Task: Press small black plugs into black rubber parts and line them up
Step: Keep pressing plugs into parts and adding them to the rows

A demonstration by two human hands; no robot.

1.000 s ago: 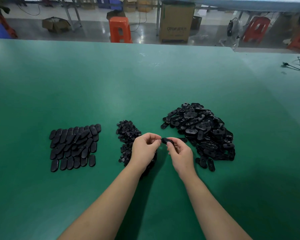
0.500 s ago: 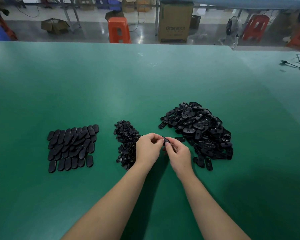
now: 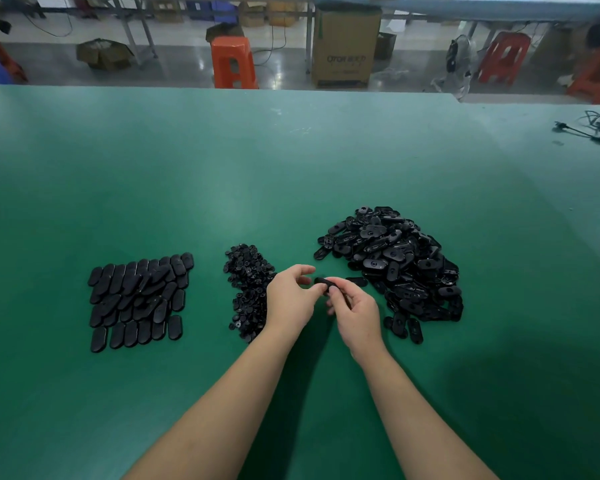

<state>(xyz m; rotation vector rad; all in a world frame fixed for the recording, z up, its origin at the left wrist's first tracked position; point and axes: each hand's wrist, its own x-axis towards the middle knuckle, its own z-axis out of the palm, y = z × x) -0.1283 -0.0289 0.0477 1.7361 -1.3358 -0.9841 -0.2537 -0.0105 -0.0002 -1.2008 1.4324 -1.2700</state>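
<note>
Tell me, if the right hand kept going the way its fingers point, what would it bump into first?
Probably the left hand, which the right hand faces across the rubber part it holds; depth is unclear.

Two bare forearms enter from the bottom edge. No sleeve covers either one. The left hand [image 3: 291,299] and right hand [image 3: 355,311] are ungloved, with short, unpainted nails and no rings.

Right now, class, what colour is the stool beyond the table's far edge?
Orange; the stool shows in the head view.
</note>
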